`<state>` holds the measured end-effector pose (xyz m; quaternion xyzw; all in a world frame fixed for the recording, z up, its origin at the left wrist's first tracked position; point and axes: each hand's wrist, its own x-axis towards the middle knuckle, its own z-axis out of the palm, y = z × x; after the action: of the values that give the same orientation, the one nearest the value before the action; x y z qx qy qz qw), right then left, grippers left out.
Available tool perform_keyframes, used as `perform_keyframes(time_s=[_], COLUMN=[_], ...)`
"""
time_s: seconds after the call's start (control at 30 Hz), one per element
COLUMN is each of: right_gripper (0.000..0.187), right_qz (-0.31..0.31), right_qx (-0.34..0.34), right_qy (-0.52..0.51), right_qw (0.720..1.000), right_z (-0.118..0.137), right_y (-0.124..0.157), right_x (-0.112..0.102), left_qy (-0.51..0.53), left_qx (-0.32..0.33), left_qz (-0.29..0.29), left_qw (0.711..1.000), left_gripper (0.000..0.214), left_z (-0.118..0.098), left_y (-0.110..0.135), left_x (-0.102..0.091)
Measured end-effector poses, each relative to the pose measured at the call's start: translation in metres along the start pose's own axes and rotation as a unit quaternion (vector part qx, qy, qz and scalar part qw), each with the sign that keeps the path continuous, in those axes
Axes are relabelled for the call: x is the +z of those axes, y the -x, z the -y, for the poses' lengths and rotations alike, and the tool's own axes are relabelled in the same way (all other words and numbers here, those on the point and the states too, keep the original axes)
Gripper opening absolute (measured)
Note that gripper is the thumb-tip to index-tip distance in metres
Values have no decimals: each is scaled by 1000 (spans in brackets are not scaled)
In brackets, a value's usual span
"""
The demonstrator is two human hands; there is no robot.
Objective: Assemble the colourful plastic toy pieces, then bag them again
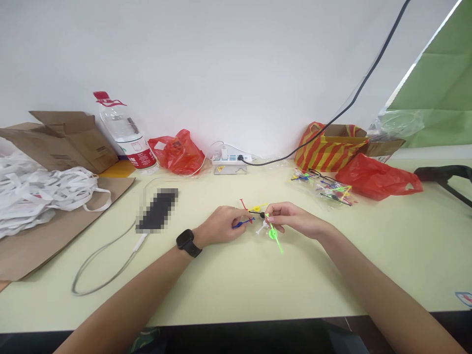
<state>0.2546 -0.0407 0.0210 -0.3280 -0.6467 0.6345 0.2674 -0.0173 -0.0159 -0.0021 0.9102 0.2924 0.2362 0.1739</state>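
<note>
Small coloured plastic pieces, thin rods with a round disc in the middle, lie together between my hands. My left hand (223, 225), with a black watch (189, 242) on its wrist, is closed at the fingertips around a blue plastic piece (241, 223). My right hand (293, 219) pinches a bright green plastic piece (273, 234) by its upper end, tilted over the table. Between the hands are a yellow piece (257, 209), a black piece (262, 215) and a white piece (261, 227). A red piece (242, 203) shows only partly behind my left fingers.
Clear bags of similar pieces (324, 187) lie right, beside a red plastic bag (379, 178) and striped bag (328, 147). A power strip (232, 156) stands by the wall. Left are a blurred phone-like object (157, 211), cable (106, 246), large bottle (129, 137), cardboard box (70, 142) and white straps (55, 191).
</note>
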Motion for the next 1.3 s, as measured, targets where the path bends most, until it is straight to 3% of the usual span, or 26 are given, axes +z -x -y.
perform_keyframes(time_s=[0.13,0.37,0.8,1.07,1.2,1.3], right_gripper=[30,31,27,28,18,15], right_qz=[-5,-15,-119,-160,-178,-182], right_qx=[-4,21,-30,-73,-106,-125], right_qy=[-6,-118,-136,34,194,238], right_qw=[1000,993,983,984,959,946], right_z=[2,4,-9,-22,-24,-27], right_y=[1,3,-11,-21,-21,-20], right_x=[5,11,18,28,31,36], left_qy=[-3,-3,1,4,5,5], left_qx=[-2,-4,-7,-11,-13,-14], left_qz=[1,10,11,0,1,2], left_qw=[1000,1000,1000,1000,1000,1000], left_gripper=[29,26,29,27,27,28], left_z=[0,0,0,1,2,2], left_y=[0,-1,0,-1,0,0], left_x=[-2,-4,-4,-4,-4,-4])
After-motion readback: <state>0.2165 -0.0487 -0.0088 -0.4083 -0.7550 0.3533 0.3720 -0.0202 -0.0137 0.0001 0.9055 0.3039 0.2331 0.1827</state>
